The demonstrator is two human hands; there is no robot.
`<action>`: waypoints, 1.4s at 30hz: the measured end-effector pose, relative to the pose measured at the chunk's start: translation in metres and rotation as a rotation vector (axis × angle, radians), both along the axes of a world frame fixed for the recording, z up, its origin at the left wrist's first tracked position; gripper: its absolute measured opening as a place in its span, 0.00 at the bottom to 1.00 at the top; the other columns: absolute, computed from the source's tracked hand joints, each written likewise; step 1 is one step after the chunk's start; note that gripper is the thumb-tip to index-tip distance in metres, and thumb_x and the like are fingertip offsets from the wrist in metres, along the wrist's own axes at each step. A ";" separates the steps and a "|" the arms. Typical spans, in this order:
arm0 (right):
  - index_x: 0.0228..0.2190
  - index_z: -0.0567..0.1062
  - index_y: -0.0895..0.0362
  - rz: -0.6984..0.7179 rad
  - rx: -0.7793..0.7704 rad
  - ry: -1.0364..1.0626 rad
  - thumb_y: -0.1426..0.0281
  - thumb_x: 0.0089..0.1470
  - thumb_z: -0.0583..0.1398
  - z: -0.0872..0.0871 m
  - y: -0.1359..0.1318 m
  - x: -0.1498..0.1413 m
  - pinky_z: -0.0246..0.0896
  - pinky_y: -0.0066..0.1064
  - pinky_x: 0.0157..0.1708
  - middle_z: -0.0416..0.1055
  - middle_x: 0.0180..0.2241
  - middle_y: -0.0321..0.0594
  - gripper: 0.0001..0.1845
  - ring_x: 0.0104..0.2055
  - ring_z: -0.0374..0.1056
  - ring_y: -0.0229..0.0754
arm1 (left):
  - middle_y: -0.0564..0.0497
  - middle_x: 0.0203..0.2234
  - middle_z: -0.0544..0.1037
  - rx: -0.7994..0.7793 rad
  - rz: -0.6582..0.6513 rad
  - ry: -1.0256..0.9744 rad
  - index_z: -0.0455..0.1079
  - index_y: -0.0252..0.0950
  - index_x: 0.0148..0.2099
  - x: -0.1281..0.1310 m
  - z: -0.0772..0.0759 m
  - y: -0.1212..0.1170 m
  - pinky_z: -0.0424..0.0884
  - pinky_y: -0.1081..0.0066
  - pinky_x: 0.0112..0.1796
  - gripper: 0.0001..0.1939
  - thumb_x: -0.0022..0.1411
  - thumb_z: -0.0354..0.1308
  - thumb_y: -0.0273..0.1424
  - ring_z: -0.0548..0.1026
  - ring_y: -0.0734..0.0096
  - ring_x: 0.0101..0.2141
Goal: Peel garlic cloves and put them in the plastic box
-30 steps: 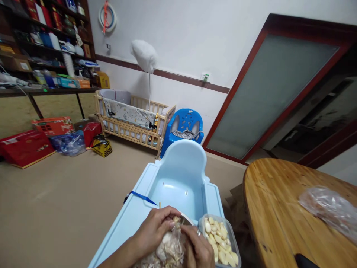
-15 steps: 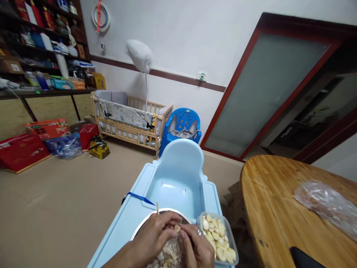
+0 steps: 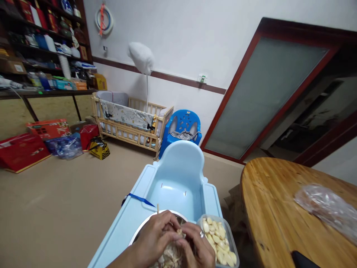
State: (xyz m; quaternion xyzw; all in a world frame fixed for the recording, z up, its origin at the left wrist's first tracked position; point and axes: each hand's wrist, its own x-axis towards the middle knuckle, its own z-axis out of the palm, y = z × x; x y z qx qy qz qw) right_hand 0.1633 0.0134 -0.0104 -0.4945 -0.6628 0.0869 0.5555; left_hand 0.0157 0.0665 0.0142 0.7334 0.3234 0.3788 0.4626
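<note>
Both of my hands meet at the bottom edge over a metal bowl (image 3: 143, 226) on a light blue baby chair tray (image 3: 131, 219). My left hand (image 3: 154, 238) and my right hand (image 3: 199, 247) pinch a small garlic clove (image 3: 180, 233) between their fingertips. Garlic skins (image 3: 170, 257) lie heaped in the bowl under my hands. A thin stick (image 3: 157, 208) pokes up at the bowl's far rim. A clear plastic box of peeled garlic cloves (image 3: 219, 240) stands just right of my right hand.
A round wooden table (image 3: 276, 208) on the right carries a plastic bag (image 3: 326, 208) and a dark object (image 3: 304, 259). Behind the baby chair stand a blue plastic chair (image 3: 184, 124) and a wooden crib (image 3: 131, 121). Red boxes (image 3: 22, 149) lie on the floor under shelves.
My hands have closed together on the clove and sunk slightly toward the bottom edge. The view shifted a little; the bowl's rim shows more than a second ago.
</note>
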 end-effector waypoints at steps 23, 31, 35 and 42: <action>0.36 0.77 0.51 -0.137 0.161 -0.013 0.71 0.52 0.58 -0.020 0.001 -0.008 0.70 0.34 0.31 0.77 0.31 0.43 0.10 0.33 0.73 0.47 | 0.50 0.22 0.77 0.363 0.095 0.150 0.70 0.35 0.28 0.002 -0.008 0.000 0.67 0.75 0.28 0.08 0.54 0.49 0.23 0.75 0.69 0.24; 0.36 0.77 0.51 -0.085 0.033 0.076 0.70 0.50 0.60 -0.006 0.000 -0.012 0.68 0.31 0.32 0.76 0.30 0.41 0.09 0.32 0.72 0.44 | 0.50 0.23 0.74 0.403 0.113 0.235 0.64 0.35 0.28 0.003 -0.004 -0.005 0.65 0.75 0.28 0.07 0.56 0.48 0.23 0.73 0.70 0.25; 0.31 0.78 0.52 -0.101 -0.046 0.202 0.68 0.46 0.63 -0.005 -0.001 -0.008 0.68 0.28 0.30 0.75 0.28 0.41 0.06 0.30 0.71 0.43 | 0.51 0.22 0.73 0.406 0.141 0.231 0.63 0.36 0.28 0.004 -0.006 -0.004 0.64 0.75 0.27 0.07 0.56 0.47 0.23 0.72 0.71 0.24; 0.28 0.76 0.55 -0.064 -0.319 0.713 0.57 0.37 0.66 -0.004 0.000 -0.006 0.66 0.25 0.20 0.71 0.20 0.37 0.17 0.20 0.68 0.39 | 0.52 0.22 0.73 0.413 0.169 0.278 0.62 0.37 0.27 0.007 -0.012 0.000 0.64 0.76 0.26 0.08 0.52 0.48 0.20 0.72 0.71 0.24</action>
